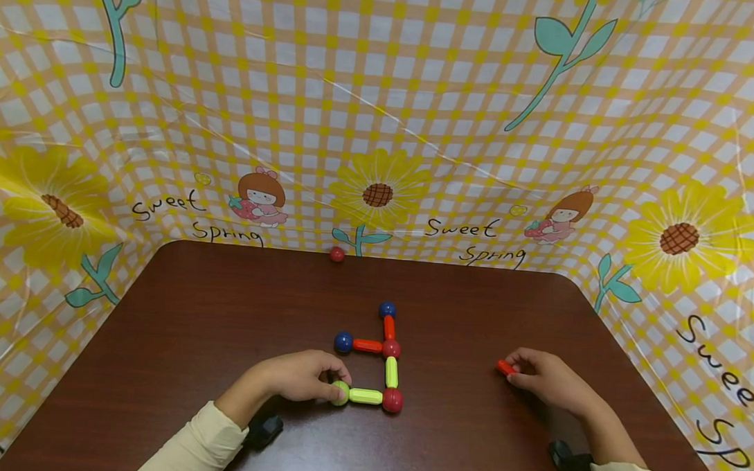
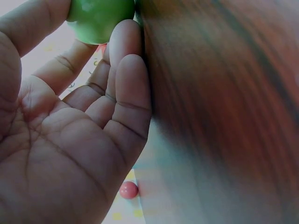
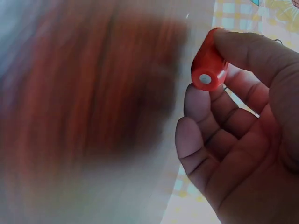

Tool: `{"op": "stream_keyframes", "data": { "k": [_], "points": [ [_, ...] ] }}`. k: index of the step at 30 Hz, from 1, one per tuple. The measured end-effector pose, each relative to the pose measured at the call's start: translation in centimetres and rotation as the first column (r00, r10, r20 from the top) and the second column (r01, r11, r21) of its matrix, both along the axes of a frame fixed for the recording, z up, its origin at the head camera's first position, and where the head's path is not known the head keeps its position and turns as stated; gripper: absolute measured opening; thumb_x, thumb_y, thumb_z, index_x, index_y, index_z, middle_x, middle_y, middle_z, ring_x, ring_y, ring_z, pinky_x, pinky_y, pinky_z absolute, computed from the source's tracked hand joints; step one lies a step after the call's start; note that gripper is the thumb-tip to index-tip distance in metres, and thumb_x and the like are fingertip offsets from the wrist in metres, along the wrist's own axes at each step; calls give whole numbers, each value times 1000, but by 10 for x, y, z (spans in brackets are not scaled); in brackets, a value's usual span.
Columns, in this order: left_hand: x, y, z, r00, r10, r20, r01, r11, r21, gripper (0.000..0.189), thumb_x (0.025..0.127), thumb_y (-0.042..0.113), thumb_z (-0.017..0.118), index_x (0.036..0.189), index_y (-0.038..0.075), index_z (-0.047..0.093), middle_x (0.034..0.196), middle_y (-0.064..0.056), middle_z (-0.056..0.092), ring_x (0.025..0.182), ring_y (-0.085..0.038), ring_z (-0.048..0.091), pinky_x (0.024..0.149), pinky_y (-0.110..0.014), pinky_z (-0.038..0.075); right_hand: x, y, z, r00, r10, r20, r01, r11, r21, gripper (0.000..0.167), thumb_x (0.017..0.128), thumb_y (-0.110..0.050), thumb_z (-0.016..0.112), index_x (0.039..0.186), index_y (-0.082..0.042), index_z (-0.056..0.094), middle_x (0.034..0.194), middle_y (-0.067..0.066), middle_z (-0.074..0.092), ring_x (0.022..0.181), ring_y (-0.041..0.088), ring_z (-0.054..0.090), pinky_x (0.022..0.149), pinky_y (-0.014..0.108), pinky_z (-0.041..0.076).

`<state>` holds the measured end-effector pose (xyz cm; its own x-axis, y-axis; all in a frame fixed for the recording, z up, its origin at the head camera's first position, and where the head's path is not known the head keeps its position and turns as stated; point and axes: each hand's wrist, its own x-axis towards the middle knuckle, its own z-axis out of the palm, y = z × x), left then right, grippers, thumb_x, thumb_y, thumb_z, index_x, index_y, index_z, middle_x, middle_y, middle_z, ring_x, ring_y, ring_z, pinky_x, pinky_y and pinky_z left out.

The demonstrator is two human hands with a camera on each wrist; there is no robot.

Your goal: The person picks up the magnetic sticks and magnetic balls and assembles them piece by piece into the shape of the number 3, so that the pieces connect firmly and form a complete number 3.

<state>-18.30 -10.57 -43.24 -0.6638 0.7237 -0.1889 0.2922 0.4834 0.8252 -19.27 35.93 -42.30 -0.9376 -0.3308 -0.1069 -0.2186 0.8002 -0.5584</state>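
My left hand (image 1: 303, 376) pinches a yellow-green ball (image 1: 342, 394) at the near left end of a chain of balls and rods. From that ball a yellow-green rod (image 1: 366, 396) runs right to a red ball (image 1: 393, 400). Another yellow-green rod (image 1: 391, 372) leads away to a second red ball (image 1: 391, 349). Two red rods branch from there: one (image 1: 368, 345) to a blue ball (image 1: 343, 342) at left, one (image 1: 389, 327) to a blue ball (image 1: 387, 310) farther back. Off to the right, my right hand (image 1: 549, 380) holds a loose red rod (image 3: 209, 60) between thumb and fingers, its silvery end disc showing.
A single red ball (image 1: 337, 254) lies at the back edge of the dark brown table (image 1: 244, 286). A checked, flower-printed cloth (image 1: 382, 90) hangs behind the table and along both sides. Dark wrist devices (image 1: 264, 431) sit under the wrists.
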Motion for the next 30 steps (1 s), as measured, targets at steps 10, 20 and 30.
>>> {"op": "stream_keyframes", "data": {
  "k": [10, 20, 30],
  "points": [
    [0, 0, -1, 1000, 5, 5, -5, 1000, -5, 8, 94, 21, 70, 101, 19, 68, 78, 6, 63, 65, -7, 56, 62, -24, 43, -9, -14, 4, 995, 14, -94, -19, 999, -47, 17, 94, -21, 71, 109, -14, 68, 93, -3, 64, 81, 11, 57, 68, 27, 47],
    [0, 1, 1, 1000, 11, 9, -11, 1000, -14, 9, 94, 21, 70, 102, 19, 68, 82, 7, 63, 68, -8, 56, 64, -25, 44, -20, -37, 6, 983, 47, -175, -63, 994, -85, 20, 93, -21, 72, 112, -15, 70, 101, -2, 65, 84, 10, 57, 70, 27, 49],
    [-1, 1, 1, 1000, 5, -7, -5, 1000, -18, 9, 94, 21, 70, 102, 19, 68, 85, 7, 62, 70, -7, 57, 65, -25, 45, -44, -81, 6, 983, 59, -174, -85, 985, -147, 19, 94, -18, 71, 113, -15, 70, 104, 0, 64, 87, 17, 58, 74, 29, 49]
  ]
}}
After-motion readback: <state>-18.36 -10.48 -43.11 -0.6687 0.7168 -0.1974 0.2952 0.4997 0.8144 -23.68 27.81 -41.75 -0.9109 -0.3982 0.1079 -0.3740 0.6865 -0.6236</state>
